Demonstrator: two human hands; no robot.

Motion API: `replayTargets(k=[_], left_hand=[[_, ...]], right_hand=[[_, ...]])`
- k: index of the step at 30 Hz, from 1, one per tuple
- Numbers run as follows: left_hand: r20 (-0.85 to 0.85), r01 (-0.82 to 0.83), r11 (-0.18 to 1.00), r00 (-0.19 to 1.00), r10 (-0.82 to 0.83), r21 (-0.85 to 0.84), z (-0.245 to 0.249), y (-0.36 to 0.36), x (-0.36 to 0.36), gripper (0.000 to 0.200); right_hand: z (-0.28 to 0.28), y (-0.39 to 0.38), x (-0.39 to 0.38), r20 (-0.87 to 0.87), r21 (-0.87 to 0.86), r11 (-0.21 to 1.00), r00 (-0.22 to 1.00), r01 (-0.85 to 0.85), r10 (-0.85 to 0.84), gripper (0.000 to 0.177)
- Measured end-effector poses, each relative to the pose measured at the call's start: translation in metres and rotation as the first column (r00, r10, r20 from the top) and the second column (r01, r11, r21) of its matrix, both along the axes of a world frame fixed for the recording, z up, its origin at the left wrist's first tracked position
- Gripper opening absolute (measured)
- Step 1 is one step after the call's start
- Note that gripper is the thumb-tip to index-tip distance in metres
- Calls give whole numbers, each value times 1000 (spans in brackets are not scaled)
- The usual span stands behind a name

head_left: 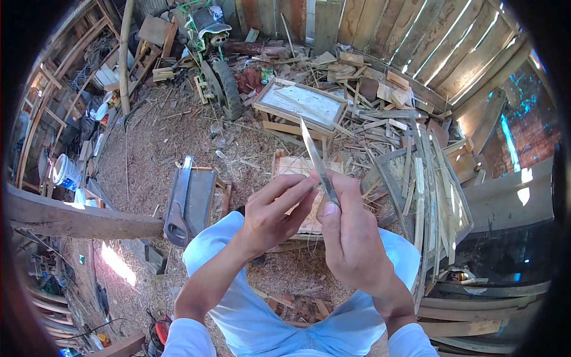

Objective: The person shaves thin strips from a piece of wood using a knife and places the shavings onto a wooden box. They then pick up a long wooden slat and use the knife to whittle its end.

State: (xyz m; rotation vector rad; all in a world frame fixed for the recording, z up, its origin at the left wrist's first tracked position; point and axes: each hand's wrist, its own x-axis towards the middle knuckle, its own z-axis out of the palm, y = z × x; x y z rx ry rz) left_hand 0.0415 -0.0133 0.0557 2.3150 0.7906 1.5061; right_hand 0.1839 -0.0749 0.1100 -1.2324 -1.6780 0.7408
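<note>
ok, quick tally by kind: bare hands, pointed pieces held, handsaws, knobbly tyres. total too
Bare hands: 2 (left hand, right hand)
Pointed blade-like piece: 1
Handsaw: 1
Knobbly tyre: 1
Total: 5

I can't read a single word, number or sign from here. The nearest thing to a label is on the white bucket [66, 172] over at the left: a patch of blue print runs round its side, but it is too small and blurred for me to pick out letters or a brand. The saw [176, 223] may carry a mark, though I can't tell at this size. On the motorbike [213, 28] at the back, any lettering is likewise too small to make out.
</note>
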Motion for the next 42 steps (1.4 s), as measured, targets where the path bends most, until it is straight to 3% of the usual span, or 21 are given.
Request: replayTargets(k=[10,16,22,34,37,40,42], left_hand=[[-66,117,991,990,-121,-60,1,2,1,38],[-107,103,991,988,-111,-81,4,0,2,40],[-95,117,991,988,-123,-65,-1,-4,5,40],[-125,179,983,975,-183,-40,-8,-11,13,54],[-136,163,984,976,-170,-66,-6,-15,15,56],[-171,176,979,967,-191,-98,0,-16,15,56],[-154,174,981,971,-186,-84,-1,-15,17,54]], right_hand=[[-2,-2,0,58,15,1000,998,9,-10,34],[-4,-6,-5,36,-28,998,998,54,-53,28],[-4,-12,-8,114,42,992,986,116,-120,26],[3,-19,-3,80,-71,982,982,174,-168,17],[8,-20,-1,120,-40,982,977,185,-179,17],[11,-21,1,162,-114,977,974,179,-160,17],[5,-20,1,276,-72,965,934,253,-225,15]])
